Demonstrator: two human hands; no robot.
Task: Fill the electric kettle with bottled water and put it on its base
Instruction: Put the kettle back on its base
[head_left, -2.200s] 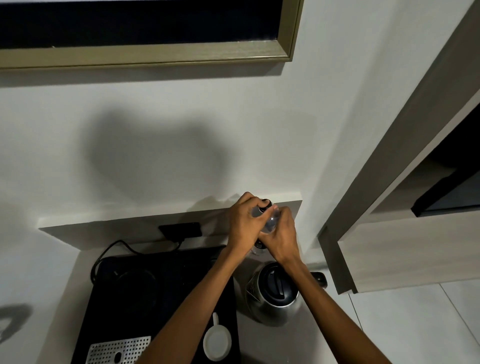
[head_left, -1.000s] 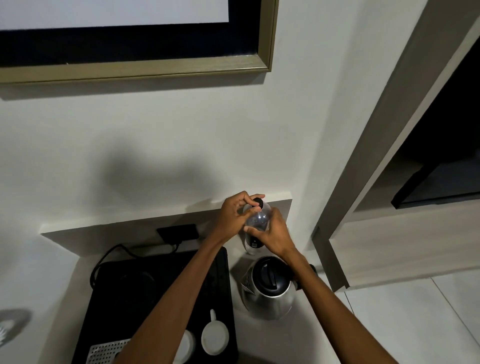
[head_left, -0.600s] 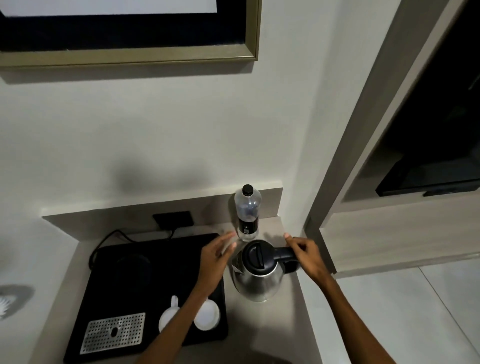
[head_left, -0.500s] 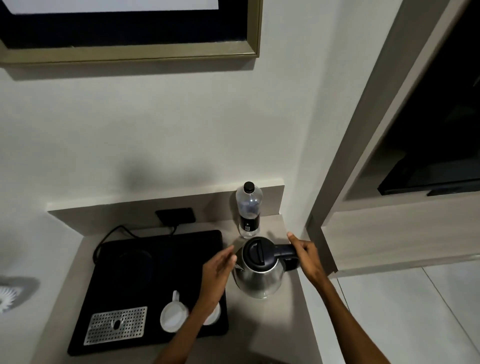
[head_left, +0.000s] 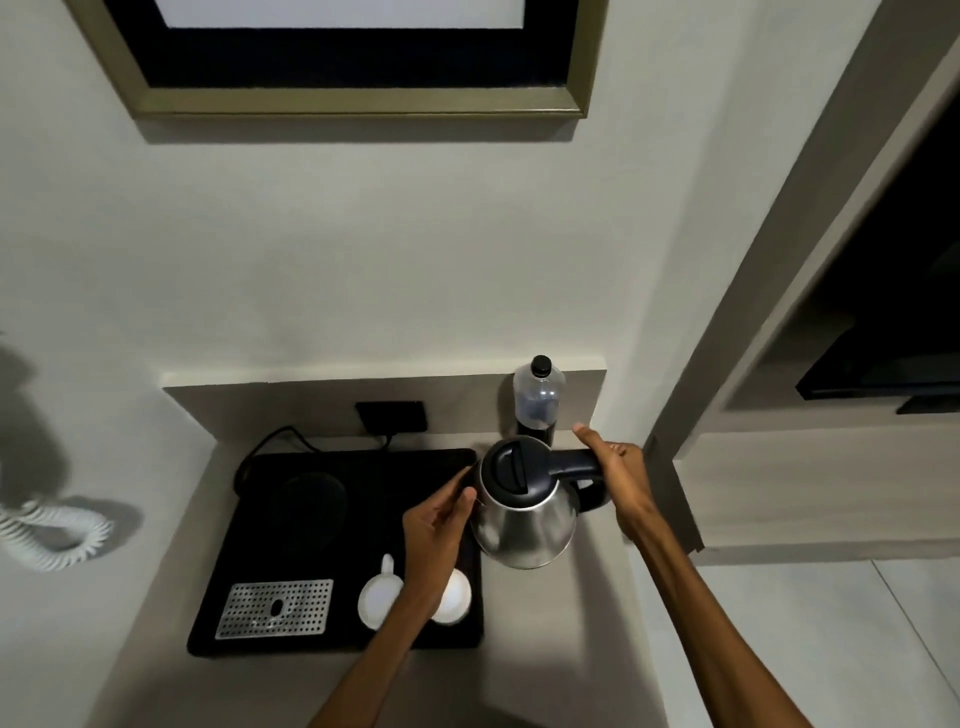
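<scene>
Right hand (head_left: 615, 475) grips the kettle (head_left: 524, 512) handle; left hand (head_left: 439, 525) is open, fingers at its side.
Bottle (head_left: 538, 395) stands at 12 o'clock, tray (head_left: 260, 519) with base (head_left: 311, 501) and cups (head_left: 382, 597) at 9.

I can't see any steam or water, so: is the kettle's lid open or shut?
Shut. The black lid lies flat across the top of the steel kettle, with no opening showing.

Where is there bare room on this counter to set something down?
Free: counter in front of the kettle, right of the black tray; the tray's middle, between round base and metal grate. Crowded: back right corner, bottle behind kettle; cups at tray's front right.
</scene>
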